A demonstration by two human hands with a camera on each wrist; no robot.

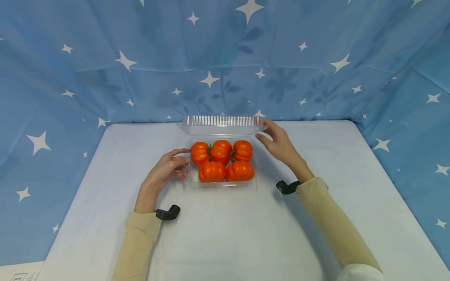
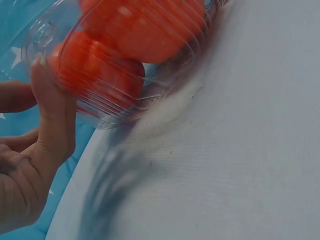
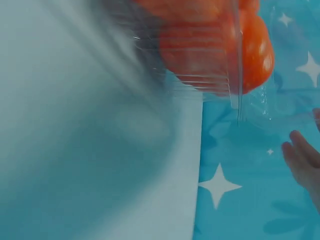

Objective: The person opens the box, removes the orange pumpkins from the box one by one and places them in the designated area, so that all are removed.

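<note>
A clear plastic clamshell box (image 1: 225, 185) stands on the table with several small orange pumpkins (image 1: 212, 171) with green stems inside. Its hinged lid (image 1: 223, 121) is raised at the far side. At the box's left wall, my left hand (image 1: 166, 168) touches the plastic with its fingertips, as the left wrist view also shows. My right hand (image 1: 279, 142) holds the right end of the lid, fingers above and thumb lower. Only some fingers (image 3: 302, 155) of it appear in the right wrist view, beside pumpkins (image 3: 255, 55) seen through the ribbed wall.
A white cloth covers the table (image 1: 225, 234). Blue curtain (image 1: 225, 58) with white stars hangs behind it and at both sides. Each wrist carries a black camera mount (image 1: 168, 212). A pale printed item (image 1: 22, 272) lies at the lower left corner.
</note>
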